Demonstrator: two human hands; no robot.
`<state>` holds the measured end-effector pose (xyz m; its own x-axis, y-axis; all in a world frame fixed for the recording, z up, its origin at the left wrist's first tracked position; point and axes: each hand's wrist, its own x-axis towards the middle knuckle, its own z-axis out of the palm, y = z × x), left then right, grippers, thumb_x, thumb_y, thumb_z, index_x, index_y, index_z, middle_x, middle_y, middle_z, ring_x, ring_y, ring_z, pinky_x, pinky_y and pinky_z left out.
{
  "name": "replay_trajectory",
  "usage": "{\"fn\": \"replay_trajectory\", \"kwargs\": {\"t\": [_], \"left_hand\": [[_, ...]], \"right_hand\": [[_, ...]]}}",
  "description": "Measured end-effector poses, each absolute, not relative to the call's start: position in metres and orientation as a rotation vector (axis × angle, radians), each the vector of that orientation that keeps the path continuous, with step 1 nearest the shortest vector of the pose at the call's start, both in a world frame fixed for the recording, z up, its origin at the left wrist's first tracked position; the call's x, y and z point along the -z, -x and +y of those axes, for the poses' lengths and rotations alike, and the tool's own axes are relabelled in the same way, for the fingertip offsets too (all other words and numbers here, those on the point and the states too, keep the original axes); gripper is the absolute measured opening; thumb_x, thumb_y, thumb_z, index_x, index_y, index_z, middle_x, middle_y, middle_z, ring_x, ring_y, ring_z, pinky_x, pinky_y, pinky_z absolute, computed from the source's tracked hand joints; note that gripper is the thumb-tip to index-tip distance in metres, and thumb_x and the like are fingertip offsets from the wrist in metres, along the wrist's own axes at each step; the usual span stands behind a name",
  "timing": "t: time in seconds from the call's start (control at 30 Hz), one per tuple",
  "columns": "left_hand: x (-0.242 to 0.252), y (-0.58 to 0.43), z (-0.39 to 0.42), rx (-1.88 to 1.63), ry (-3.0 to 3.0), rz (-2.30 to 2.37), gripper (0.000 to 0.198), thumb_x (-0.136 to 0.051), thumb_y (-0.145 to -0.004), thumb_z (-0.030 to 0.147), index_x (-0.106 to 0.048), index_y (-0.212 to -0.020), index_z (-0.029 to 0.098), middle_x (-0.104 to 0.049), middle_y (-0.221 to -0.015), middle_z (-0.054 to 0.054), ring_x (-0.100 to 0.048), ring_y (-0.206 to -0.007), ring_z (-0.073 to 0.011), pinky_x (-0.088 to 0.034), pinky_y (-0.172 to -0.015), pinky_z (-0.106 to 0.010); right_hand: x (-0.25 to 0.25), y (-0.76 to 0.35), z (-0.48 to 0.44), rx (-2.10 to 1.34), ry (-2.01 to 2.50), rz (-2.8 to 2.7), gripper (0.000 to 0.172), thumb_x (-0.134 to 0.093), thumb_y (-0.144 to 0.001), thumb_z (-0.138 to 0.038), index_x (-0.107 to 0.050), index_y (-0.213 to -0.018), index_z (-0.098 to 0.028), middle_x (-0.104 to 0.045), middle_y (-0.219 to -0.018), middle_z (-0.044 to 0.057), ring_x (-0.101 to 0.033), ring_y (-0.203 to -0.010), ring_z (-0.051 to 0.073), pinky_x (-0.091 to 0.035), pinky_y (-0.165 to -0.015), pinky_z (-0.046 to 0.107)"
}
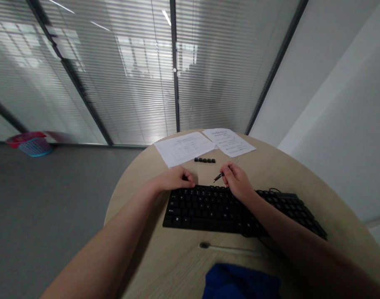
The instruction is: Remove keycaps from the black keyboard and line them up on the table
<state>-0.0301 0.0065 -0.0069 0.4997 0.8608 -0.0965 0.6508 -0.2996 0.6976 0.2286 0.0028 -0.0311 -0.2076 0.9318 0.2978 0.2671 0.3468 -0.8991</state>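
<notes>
A black keyboard (215, 207) lies on a round wooden table (177, 257). My left hand (177, 178) rests at the keyboard's far left edge, fingers curled and pressed together on something small and dark that I cannot make out. My right hand (238, 180) hovers over the keyboard's far edge, pinching a thin dark tool (219, 177) whose tip points left. A short row of several loose black keycaps (205, 160) sits on the table just beyond the keyboard.
Two printed paper sheets (185, 147) (229, 141) lie at the table's far edge. A blue cloth (240, 282) shows at the near edge. Glass walls with blinds stand behind. A red and blue basket (30, 143) sits on the grey floor at left.
</notes>
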Motion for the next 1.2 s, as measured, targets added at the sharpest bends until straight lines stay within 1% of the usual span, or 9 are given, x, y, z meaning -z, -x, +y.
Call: {"fn": "replay_trajectory", "kwargs": {"t": [0.23, 0.37, 0.47, 0.6, 0.7, 0.8, 1.03, 1.13, 1.2], "left_hand": [[0.01, 0.02, 0.005, -0.408, -2.146, 1.281, 0.019, -0.065, -0.075, 0.038, -0.07, -0.072, 0.02, -0.065, -0.064, 0.001, -0.054, -0.061, -0.0144, -0.035, -0.058, -0.028], [0.009, 0.016, 0.004, -0.419, -2.183, 1.265, 0.018, -0.064, -0.075, 0.036, -0.069, -0.073, 0.02, -0.064, -0.064, 0.002, -0.053, -0.06, -0.0138, -0.035, -0.058, -0.027], [0.008, 0.013, 0.002, -0.438, -2.2, 1.213, 0.014, -0.062, -0.076, 0.031, -0.069, -0.074, 0.019, -0.065, -0.065, 0.001, -0.053, -0.06, -0.0131, -0.036, -0.058, -0.027], [0.007, 0.012, 0.001, -0.466, -2.192, 1.091, 0.013, -0.059, -0.074, 0.022, -0.07, -0.079, 0.019, -0.069, -0.075, 0.0, -0.057, -0.066, -0.0135, -0.04, -0.063, -0.026], [0.007, 0.013, 0.001, -0.487, -2.195, 1.068, 0.015, -0.06, -0.076, 0.025, -0.073, -0.081, 0.02, -0.07, -0.078, -0.001, -0.059, -0.067, -0.014, -0.041, -0.064, -0.027], [0.005, 0.014, 0.0, -0.473, -2.182, 1.146, 0.017, -0.062, -0.076, 0.031, -0.075, -0.077, 0.02, -0.07, -0.074, -0.002, -0.058, -0.063, -0.0143, -0.04, -0.062, -0.028], [0.003, 0.013, -0.001, -0.432, -2.178, 1.228, 0.028, -0.058, -0.081, 0.041, -0.07, -0.067, 0.02, -0.054, -0.054, 0.002, -0.044, -0.051, -0.0119, -0.032, -0.054, -0.029], [0.003, 0.013, -0.001, -0.402, -2.192, 1.233, 0.034, -0.055, -0.083, 0.044, -0.066, -0.064, 0.019, -0.049, -0.052, 0.003, -0.041, -0.05, -0.0112, -0.029, -0.052, -0.028], [0.003, 0.013, 0.0, -0.403, -2.203, 1.218, 0.035, -0.054, -0.084, 0.045, -0.066, -0.065, 0.019, -0.05, -0.053, 0.003, -0.042, -0.051, -0.0112, -0.03, -0.052, -0.027]], "right_hand": [[0.031, -0.227, 0.002, -1.01, 1.057, -1.626, 0.048, -0.04, -0.09, -0.066, -0.054, -0.088, -0.021, -0.055, -0.063, -0.002, -0.048, -0.049, 0.011, -0.037, -0.045, 0.022], [0.033, -0.225, 0.003, -1.056, 0.997, -1.619, 0.045, -0.042, -0.09, -0.064, -0.052, -0.095, -0.021, -0.057, -0.071, -0.001, -0.049, -0.051, 0.01, -0.035, -0.043, 0.021], [0.035, -0.225, 0.005, -1.031, 0.979, -1.604, 0.043, -0.043, -0.09, -0.063, -0.05, -0.099, -0.022, -0.057, -0.075, -0.002, -0.05, -0.051, 0.009, -0.034, -0.041, 0.02], [0.035, -0.226, 0.006, -0.992, 0.986, -1.575, 0.044, -0.04, -0.091, -0.063, -0.051, -0.099, -0.022, -0.057, -0.074, -0.001, -0.05, -0.051, 0.009, -0.035, -0.041, 0.02], [0.033, -0.227, 0.004, -0.986, 0.997, -1.565, 0.045, -0.038, -0.092, -0.065, -0.052, -0.096, -0.022, -0.057, -0.07, -0.001, -0.05, -0.05, 0.01, -0.036, -0.042, 0.021], [0.031, -0.227, 0.001, -0.983, 0.999, -1.551, 0.047, -0.039, -0.091, -0.066, -0.051, -0.092, -0.021, -0.056, -0.065, -0.002, -0.049, -0.047, 0.01, -0.037, -0.042, 0.021], [0.029, -0.229, -0.001, -0.975, 1.035, -1.558, 0.05, -0.037, -0.09, -0.069, -0.052, -0.086, -0.021, -0.051, -0.059, -0.003, -0.047, -0.048, 0.011, -0.037, -0.043, 0.021], [0.03, -0.229, -0.002, -1.008, 1.033, -1.577, 0.052, -0.037, -0.09, -0.071, -0.051, -0.083, -0.021, -0.049, -0.057, -0.003, -0.046, -0.046, 0.01, -0.037, -0.043, 0.022], [0.03, -0.228, -0.002, -1.033, 1.03, -1.598, 0.053, -0.037, -0.089, -0.071, -0.051, -0.082, -0.021, -0.048, -0.057, -0.003, -0.045, -0.046, 0.01, -0.037, -0.043, 0.022]]}}
